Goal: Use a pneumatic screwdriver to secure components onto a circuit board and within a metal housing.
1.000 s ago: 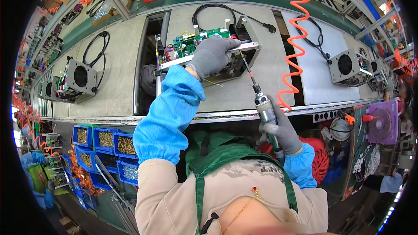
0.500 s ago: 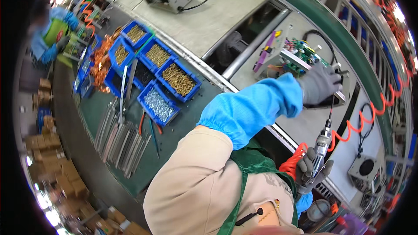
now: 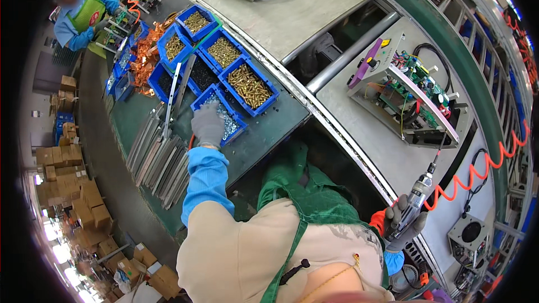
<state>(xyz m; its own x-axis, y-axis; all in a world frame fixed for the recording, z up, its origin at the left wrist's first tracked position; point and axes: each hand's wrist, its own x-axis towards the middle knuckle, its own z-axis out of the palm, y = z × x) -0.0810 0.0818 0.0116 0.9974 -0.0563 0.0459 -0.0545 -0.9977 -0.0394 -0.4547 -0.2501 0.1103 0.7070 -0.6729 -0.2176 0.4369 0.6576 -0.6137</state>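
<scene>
My gloved left hand (image 3: 208, 125) reaches into the blue bin of small silver screws (image 3: 229, 125) on the green bench; its fingertips are hidden behind the hand. In my gloved right hand (image 3: 405, 221) is a silver air screwdriver (image 3: 416, 193), tilted with its bit pointing up and away. The bit's tip is close to the near corner of an open metal chassis (image 3: 382, 70), though I cannot tell whether it touches. Green circuit boards (image 3: 425, 83), wires and a purple strip (image 3: 365, 66) show on that chassis.
Next to the silver screws stand bins of brass screws (image 3: 249, 87) and black parts (image 3: 202, 74). Grey metal strips (image 3: 160, 160) lie nearby. A coiled orange air hose (image 3: 489, 164) spans the right side. Another chassis (image 3: 469, 231) sits near right. A co-worker (image 3: 84, 14) works at far left.
My left hand has left the chassis and swung left to the bin of silver screws. The right hand still holds the screwdriver near the chassis. The whole view has shifted slightly.
</scene>
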